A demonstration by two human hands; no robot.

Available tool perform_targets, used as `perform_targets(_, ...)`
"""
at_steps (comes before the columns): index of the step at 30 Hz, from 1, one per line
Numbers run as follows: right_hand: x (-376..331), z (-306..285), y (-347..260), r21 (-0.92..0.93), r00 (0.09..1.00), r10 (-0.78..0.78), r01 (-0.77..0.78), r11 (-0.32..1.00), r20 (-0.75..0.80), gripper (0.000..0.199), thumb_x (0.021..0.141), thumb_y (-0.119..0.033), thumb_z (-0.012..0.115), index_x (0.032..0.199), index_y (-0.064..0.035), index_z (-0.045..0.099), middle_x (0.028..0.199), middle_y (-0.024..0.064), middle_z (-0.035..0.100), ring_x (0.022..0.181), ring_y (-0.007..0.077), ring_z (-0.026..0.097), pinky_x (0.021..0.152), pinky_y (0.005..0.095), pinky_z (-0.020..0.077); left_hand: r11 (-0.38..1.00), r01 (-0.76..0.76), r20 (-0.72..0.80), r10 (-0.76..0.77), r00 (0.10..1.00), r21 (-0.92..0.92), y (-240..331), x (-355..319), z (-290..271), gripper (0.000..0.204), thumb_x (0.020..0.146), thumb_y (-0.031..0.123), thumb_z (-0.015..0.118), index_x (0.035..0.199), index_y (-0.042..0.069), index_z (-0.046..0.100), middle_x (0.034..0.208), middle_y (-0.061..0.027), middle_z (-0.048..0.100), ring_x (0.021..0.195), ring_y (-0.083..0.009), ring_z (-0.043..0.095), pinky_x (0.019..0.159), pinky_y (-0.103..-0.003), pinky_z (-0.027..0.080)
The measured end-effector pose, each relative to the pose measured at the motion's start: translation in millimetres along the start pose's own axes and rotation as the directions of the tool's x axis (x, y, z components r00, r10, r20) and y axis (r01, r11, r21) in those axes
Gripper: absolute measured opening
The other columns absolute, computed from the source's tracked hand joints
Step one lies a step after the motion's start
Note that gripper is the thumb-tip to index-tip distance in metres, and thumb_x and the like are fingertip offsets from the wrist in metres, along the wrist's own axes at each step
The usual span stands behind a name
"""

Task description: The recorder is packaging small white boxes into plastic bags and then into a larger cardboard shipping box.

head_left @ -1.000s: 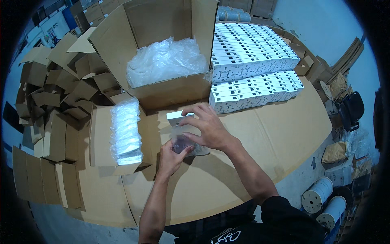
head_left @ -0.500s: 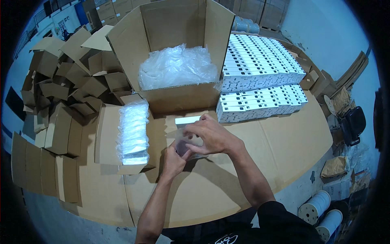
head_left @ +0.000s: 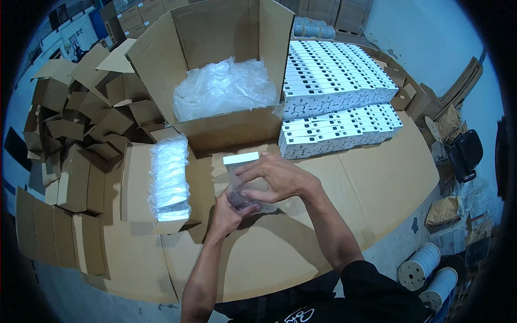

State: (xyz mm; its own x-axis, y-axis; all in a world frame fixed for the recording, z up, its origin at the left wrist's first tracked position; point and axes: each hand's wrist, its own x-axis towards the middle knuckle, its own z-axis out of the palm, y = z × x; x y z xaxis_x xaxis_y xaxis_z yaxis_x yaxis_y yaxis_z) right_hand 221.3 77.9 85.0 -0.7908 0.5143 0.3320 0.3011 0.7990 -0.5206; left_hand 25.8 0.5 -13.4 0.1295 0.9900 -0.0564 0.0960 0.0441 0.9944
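Note:
A small white box [head_left: 241,158] stands on end between my hands, with a clear plastic bag [head_left: 235,188] around its lower part. My left hand [head_left: 228,215] is closed on the bottom of the bagged box, thumb on the near side. My right hand [head_left: 281,176] curls over the box from the right, its fingertips on the upper part of the bag. Just left of them, an open carton [head_left: 135,188] holds a row of white boxes in clear wrap [head_left: 170,180]. Behind my hands stands a large open carton [head_left: 237,129] with a heap of clear plastic bags [head_left: 226,89].
White printed boxes [head_left: 339,81] stand packed in two tiers at the back right of the cardboard-covered table [head_left: 323,215]. Empty open cartons [head_left: 91,113] pile up on the left. At the lower right, cable spools [head_left: 419,266] lie on the floor near a black chair [head_left: 467,156].
My right fingers have spread and shifted along the bagged box, and more of the bag shows below them. The whole view has swung slightly, moving the scene to the left.

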Motion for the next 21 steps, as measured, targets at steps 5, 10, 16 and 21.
perform_targets(5, 9.4, -4.8, 11.1, 0.372, 0.898, 0.175, -0.014, 0.928, -0.403, 0.025, 0.097, -0.014, 0.059, 0.115, -0.0037, 0.073, 0.120, 0.0098, 0.072, 0.099, 0.0186, 0.068, 0.094, 0.0329, 0.0480, 0.999, -0.005, -0.048, 0.007, 0.999, 0.045, 19.3, -5.4, -0.1, 0.054, 0.073, 0.011, 0.091, 0.118, -0.002, 0.064, 0.105, -0.0086, 0.072, 0.097, -0.0171, 0.069, 0.088, -0.034, 0.056)
perform_targets(10, -8.8, 24.4, 60.6, 0.719, 0.747, 0.443, 0.066, 0.692, -0.495, 0.034, 0.100, 0.000, 0.045, 0.128, -0.0033, 0.065, 0.132, 0.0100, 0.067, 0.115, 0.0171, 0.063, 0.095, 0.0297, 0.0491, 0.997, 0.064, -0.051, -0.066, 0.997, -0.037, 12.1, -2.2, -0.1, 0.051, 0.073, 0.009, 0.091, 0.116, 0.000, 0.065, 0.104, -0.0076, 0.072, 0.096, -0.0165, 0.069, 0.087, -0.033, 0.057)
perform_targets(16, -17.4, 50.3, 66.4, 0.723, 0.832, 0.394, 0.012, 0.691, -0.390, 0.041, 0.094, 0.008, 0.046, 0.129, -0.0023, 0.063, 0.140, 0.0097, 0.060, 0.127, 0.0184, 0.057, 0.101, 0.0329, 0.0475, 0.995, -0.005, -0.106, -0.005, 0.994, -0.096, 23.6, -4.0, 0.4, 0.050, 0.073, 0.008, 0.091, 0.114, 0.001, 0.063, 0.105, -0.0071, 0.070, 0.098, -0.0162, 0.068, 0.087, -0.032, 0.057)
perform_targets(21, -16.3, 51.0, 55.5, 0.443, 0.876, 0.304, -0.119, 0.888, -0.375, 0.039, 0.092, 0.004, 0.060, 0.128, -0.0071, 0.066, 0.132, 0.0102, 0.064, 0.124, 0.0196, 0.059, 0.104, 0.0319, 0.0473, 0.996, 0.016, -0.124, -0.027, 0.992, -0.090, 15.9, -3.4, -5.3, 0.051, 0.074, 0.006, 0.090, 0.117, 0.000, 0.062, 0.108, -0.0077, 0.070, 0.100, -0.0164, 0.068, 0.089, -0.033, 0.056)
